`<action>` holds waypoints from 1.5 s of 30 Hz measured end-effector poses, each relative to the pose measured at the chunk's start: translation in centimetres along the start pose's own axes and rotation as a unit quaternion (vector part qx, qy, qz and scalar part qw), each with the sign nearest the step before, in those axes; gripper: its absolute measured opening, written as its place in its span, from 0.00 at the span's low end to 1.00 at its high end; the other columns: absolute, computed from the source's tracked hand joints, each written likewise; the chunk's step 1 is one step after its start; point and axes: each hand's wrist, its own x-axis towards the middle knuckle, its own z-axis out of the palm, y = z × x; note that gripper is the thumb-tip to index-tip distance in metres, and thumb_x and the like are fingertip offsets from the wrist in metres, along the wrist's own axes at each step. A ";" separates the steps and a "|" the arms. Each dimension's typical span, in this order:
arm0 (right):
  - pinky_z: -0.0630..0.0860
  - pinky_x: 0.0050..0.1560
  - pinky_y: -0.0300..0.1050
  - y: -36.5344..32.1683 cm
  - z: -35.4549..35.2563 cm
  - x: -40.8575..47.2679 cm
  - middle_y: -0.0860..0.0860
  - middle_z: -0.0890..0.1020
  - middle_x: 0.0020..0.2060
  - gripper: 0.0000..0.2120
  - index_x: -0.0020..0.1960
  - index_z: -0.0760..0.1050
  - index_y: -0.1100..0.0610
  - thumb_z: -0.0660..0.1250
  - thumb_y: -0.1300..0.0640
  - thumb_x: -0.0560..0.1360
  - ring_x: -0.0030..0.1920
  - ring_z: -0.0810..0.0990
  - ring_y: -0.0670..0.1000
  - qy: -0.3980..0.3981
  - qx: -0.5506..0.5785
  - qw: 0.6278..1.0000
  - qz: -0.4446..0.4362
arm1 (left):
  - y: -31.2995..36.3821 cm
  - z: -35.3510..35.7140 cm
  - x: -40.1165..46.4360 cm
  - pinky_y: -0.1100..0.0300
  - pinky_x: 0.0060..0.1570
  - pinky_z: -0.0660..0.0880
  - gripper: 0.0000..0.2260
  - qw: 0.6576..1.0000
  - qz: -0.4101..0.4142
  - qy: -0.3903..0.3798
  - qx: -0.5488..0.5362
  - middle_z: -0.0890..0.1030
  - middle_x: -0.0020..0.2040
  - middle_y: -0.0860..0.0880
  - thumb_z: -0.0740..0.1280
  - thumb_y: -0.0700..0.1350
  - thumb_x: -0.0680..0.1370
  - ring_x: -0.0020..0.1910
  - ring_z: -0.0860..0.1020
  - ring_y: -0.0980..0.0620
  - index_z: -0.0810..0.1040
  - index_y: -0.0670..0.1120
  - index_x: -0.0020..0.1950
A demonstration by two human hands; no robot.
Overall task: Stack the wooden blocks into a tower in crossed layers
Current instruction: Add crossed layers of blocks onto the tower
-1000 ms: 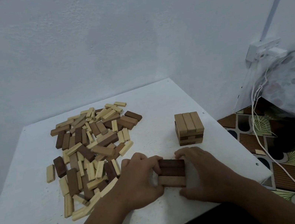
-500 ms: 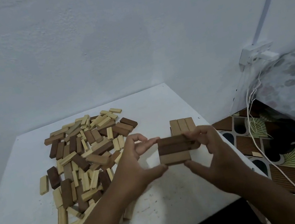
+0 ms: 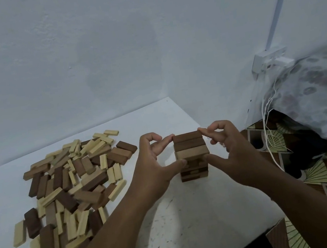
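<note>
- Two hands up front, both on the top layer (image 3: 191, 146) of the tower (image 3: 192, 158).
- Left hand (image 3: 154, 166): thumb under the near left corner of that layer, forefinger tip on the far left corner; it pinches the layer. Other fingers curled loose above.
- Right hand (image 3: 231, 151): same on the right side, thumb at the near right corner, forefinger at the far right corner; pinching too.
- Layer = 3 blocks side by side, dark at the back, lighter at the front, running left-right. I can't tell if it's fully seated or just clear of the stack below.
- Tower stands on the white surface (image 3: 176, 230), right of centre, between the hands; lower layers partly hidden by the thumbs.
- Loose pile (image 3: 69, 189) of pale, mid & dark blocks lies flat on the left of the surface, apart from the tower.
- Wall socket (image 3: 269, 60) w/ white cables at right; patterned cloth (image 3: 322, 97) beside it.
</note>
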 end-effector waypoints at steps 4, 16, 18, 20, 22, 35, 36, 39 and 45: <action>0.65 0.52 0.21 0.9 0.5 -0.1 0.30 0.64 0.59 0.30 0.72 0.67 0.51 0.74 0.55 0.73 0.57 0.71 0.35 -0.017 -0.007 1.000 0.005 | -0.9 0.6 0.2 0.73 0.50 0.63 0.26 1.000 -0.011 0.006 0.007 0.77 0.62 0.68 0.76 0.43 0.72 0.55 0.68 0.76 0.63 0.56 0.60; 0.63 0.59 0.24 1.8 1.3 -0.1 0.21 0.63 0.59 0.32 0.71 0.62 0.48 0.74 0.55 0.72 0.63 0.69 0.35 -0.036 0.031 0.998 0.035 | -2.7 0.8 0.7 0.72 0.60 0.62 0.35 1.000 0.010 -0.011 0.020 0.70 0.71 0.66 0.75 0.44 0.73 0.69 0.65 0.68 0.58 0.63 0.70; 0.60 0.62 0.25 2.0 1.5 -0.5 0.29 0.63 0.67 0.34 0.72 0.58 0.43 0.73 0.52 0.73 0.70 0.63 0.37 -0.052 0.065 0.995 0.053 | -3.0 1.0 0.4 0.70 0.66 0.59 0.42 0.999 0.013 -0.039 0.007 0.61 0.76 0.64 0.76 0.45 0.71 0.75 0.58 0.66 0.53 0.62 0.76; 0.60 0.67 0.33 1.6 2.1 -1.0 0.38 0.61 0.74 0.32 0.74 0.55 0.41 0.68 0.45 0.75 0.73 0.59 0.40 -0.051 0.124 0.987 0.090 | -3.1 1.4 -0.1 0.63 0.68 0.59 0.44 0.999 0.000 -0.048 -0.021 0.54 0.79 0.64 0.72 0.47 0.69 0.76 0.54 0.64 0.50 0.62 0.78; 0.61 0.71 0.41 0.7 3.2 -1.5 0.43 0.61 0.76 0.30 0.76 0.55 0.41 0.58 0.39 0.76 0.74 0.59 0.42 -0.016 0.206 0.969 0.138 | -3.0 2.4 -0.5 0.66 0.65 0.61 0.40 0.992 -0.024 -0.029 -0.124 0.53 0.79 0.63 0.67 0.45 0.72 0.76 0.54 0.63 0.51 0.61 0.79; 0.57 0.58 0.15 0.1 6.8 -2.1 0.27 0.63 0.62 0.37 0.65 0.54 0.30 0.45 0.16 0.60 0.60 0.62 0.20 0.055 0.263 0.949 0.165 | -3.8 7.0 -1.7 0.46 0.76 0.60 0.38 0.970 -0.043 0.003 -0.239 0.68 0.74 0.62 0.52 0.80 0.68 0.74 0.65 0.59 0.58 0.67 0.76; 0.57 0.58 0.16 0.3 6.9 -2.0 0.28 0.63 0.63 0.37 0.65 0.55 0.30 0.45 0.16 0.60 0.62 0.62 0.22 0.055 0.262 0.949 0.167 | -3.9 7.0 -1.7 0.46 0.76 0.59 0.39 0.971 -0.042 0.008 -0.235 0.67 0.75 0.61 0.52 0.79 0.69 0.74 0.65 0.59 0.58 0.66 0.77; 0.56 0.61 0.17 0.4 7.0 -1.9 0.27 0.62 0.66 0.37 0.67 0.55 0.30 0.44 0.17 0.62 0.65 0.60 0.24 0.045 0.249 0.953 0.166 | -3.8 7.2 -1.7 0.50 0.77 0.59 0.35 0.971 -0.035 0.018 -0.236 0.67 0.74 0.63 0.50 0.74 0.72 0.73 0.65 0.63 0.57 0.63 0.77; 0.53 0.62 0.17 0.2 6.9 -2.1 0.38 0.57 0.74 0.38 0.69 0.50 0.32 0.42 0.17 0.63 0.74 0.55 0.36 0.052 0.254 0.952 0.164 | -4.3 7.4 -1.5 0.54 0.77 0.58 0.37 0.974 -0.028 0.028 -0.222 0.64 0.75 0.64 0.50 0.75 0.71 0.72 0.64 0.66 0.55 0.63 0.78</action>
